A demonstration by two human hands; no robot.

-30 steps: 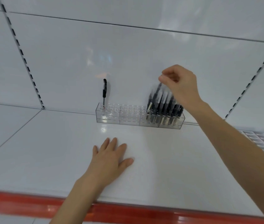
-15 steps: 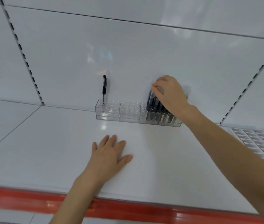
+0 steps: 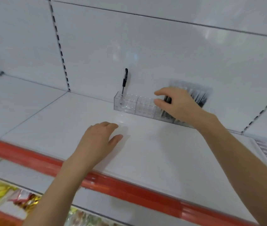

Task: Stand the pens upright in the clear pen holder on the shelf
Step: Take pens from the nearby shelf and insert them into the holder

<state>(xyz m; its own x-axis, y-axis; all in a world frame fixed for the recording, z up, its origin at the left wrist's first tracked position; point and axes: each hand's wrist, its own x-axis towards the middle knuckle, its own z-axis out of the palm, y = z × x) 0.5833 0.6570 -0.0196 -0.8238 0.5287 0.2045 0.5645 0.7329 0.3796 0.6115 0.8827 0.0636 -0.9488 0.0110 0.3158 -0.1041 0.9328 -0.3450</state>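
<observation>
Pens (image 3: 167, 100) in right hand (image 3: 180, 106), holder (image 3: 137, 106) end

One clear pen holder (image 3: 129, 104) is sitting on one white shelf (image 3: 145, 152), and I am counting at least three sections along it. One black pen (image 3: 125, 80) is standing alone at its left end. At the right end a bunch of pens (image 3: 198, 97) is blurring together, too smeared to number. Two hands are showing: one left hand (image 3: 100, 141), one right hand (image 3: 180, 105). Two slotted uprights (image 3: 59, 46) are running up the back wall, and one red strip (image 3: 113, 188) is edging the shelf.
</observation>
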